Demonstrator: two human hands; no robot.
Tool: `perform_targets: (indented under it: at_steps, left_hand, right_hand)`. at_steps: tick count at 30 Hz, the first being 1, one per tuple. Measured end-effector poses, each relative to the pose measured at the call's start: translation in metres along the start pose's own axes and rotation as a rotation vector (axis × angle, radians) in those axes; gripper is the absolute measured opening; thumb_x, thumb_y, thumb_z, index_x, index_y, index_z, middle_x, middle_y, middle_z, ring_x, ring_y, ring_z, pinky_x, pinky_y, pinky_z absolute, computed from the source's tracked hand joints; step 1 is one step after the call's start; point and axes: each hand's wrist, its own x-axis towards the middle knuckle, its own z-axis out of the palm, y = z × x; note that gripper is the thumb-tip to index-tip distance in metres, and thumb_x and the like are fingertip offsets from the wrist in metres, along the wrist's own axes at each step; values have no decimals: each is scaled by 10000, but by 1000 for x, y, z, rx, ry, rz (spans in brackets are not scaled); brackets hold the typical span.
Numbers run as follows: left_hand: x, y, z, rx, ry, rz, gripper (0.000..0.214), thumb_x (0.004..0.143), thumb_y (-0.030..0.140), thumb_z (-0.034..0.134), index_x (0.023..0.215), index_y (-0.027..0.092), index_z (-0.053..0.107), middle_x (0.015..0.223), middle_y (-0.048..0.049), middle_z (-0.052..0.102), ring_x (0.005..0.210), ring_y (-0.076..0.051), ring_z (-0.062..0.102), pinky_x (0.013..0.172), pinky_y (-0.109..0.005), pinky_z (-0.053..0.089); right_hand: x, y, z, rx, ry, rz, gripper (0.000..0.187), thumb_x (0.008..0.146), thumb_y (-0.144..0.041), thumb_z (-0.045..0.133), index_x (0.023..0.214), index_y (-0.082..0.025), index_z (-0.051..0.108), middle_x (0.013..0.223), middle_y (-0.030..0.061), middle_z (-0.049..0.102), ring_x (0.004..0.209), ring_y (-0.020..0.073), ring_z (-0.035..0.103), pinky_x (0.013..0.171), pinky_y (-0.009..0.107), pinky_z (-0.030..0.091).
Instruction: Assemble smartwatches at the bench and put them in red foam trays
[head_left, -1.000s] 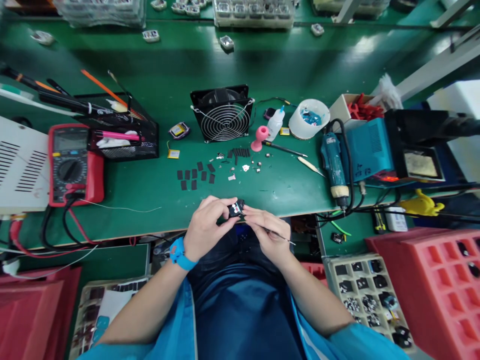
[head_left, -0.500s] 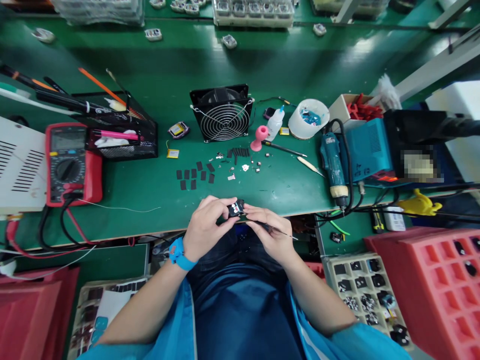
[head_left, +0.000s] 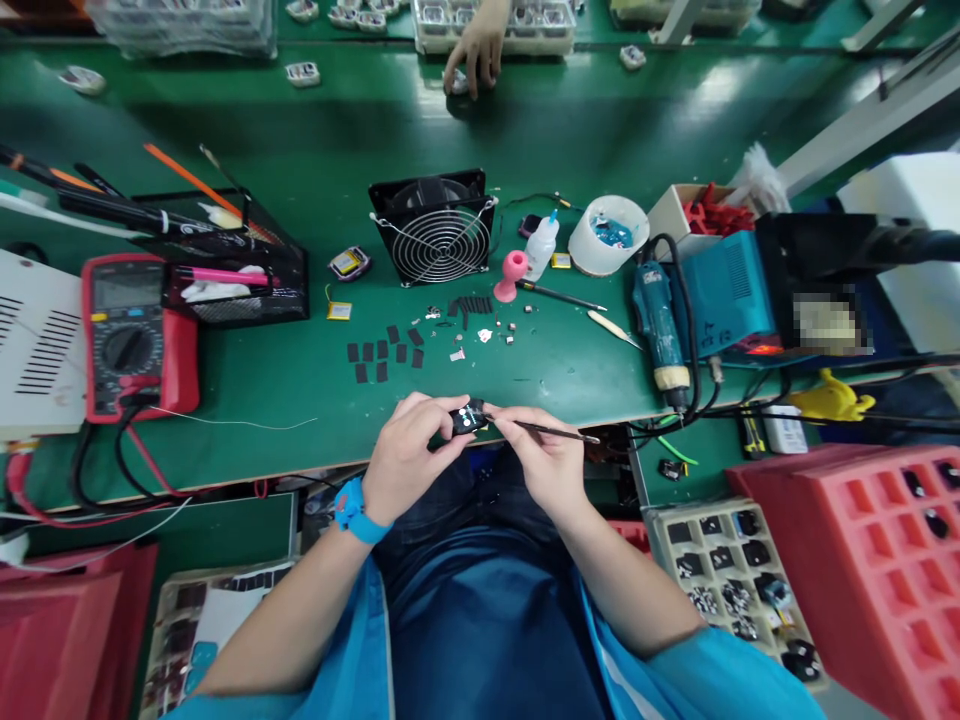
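Bottom centre of the frame, at the green workbench front edge, left hand fingers pinch a small black plastic module. Right hand fingers clamp thin metal tweezers, tip on it. One slip probably gouges it or drops it lapward.
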Motion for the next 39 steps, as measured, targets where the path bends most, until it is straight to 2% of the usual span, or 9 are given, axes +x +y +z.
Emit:
perform_targets:
  at_steps: [4,10,16,22,27,31,35,37,39]
  left_hand:
    - [-1,-1,-2,6,-26,-12,222,913,221,715,819,234,514,1129,-68,764,998,-233,684,855,-410,560]
    - [21,-3,-15,54,-106,0,334,853,386,797,1036,238,560,1275,-108,701,1095,-289,650,868,-449,572]
    - [77,-6,-15,275,-150,132,257,791,41,610,942,233,530,1189,-78,742,973,-295,541,878,-482,514]
    - [103,-5,-7,515,-362,94,248,797,63,510,977,195,616,990,-125,728,1024,-352,549,795,-488,466]
    - [86,-2,-9,441,-332,84,287,806,43,499,1021,191,616,1193,-130,725,1093,-332,565,864,-499,470]
    - [53,1,-10,263,-131,51,148,911,114,530,1026,201,566,1218,-110,715,1105,-276,601,945,-452,493]
    - [23,5,-9,198,-110,24,227,933,297,671,1117,199,582,1115,-86,709,1055,-263,637,933,-412,519]
    - [16,8,-7,183,-118,23,267,920,295,696,1151,203,599,1116,-82,707,1054,-264,640,934,-410,523]
    - [13,10,-4,158,-114,7,247,919,265,690,1151,212,620,1105,-75,712,1043,-260,643,931,-406,525]
  right_hand:
    - [14,0,-4,-3,40,1,85,922,-288,719,932,-227,778,966,39,825,908,211,791,846,353,665]
    - [63,4,-16,-263,12,-229,152,978,-262,644,1014,-266,792,1046,34,809,1010,205,726,929,370,598]
    - [89,14,-11,-384,-30,-342,142,965,-228,666,994,-280,796,986,10,813,896,201,668,839,345,581]
    - [83,10,-11,-450,-53,-301,170,990,-304,609,932,-217,742,951,53,789,887,213,679,849,344,541]
    - [79,-6,-36,-448,-89,-101,418,1055,-393,415,706,-220,566,665,13,659,648,167,642,675,275,468]
    - [80,-18,-71,-993,-173,-36,438,1040,-423,452,647,-231,479,595,14,565,600,188,564,601,298,343]
    - [75,-24,-90,-1333,8,-205,300,970,-441,605,796,-199,579,797,99,647,792,267,594,655,331,375]
    - [67,-25,-85,-1261,21,-353,239,976,-398,606,865,-187,606,868,115,660,846,274,586,715,354,423]
    - [56,-24,-74,-1104,-94,-465,179,996,-332,579,891,-191,617,868,101,665,842,261,577,753,369,456]
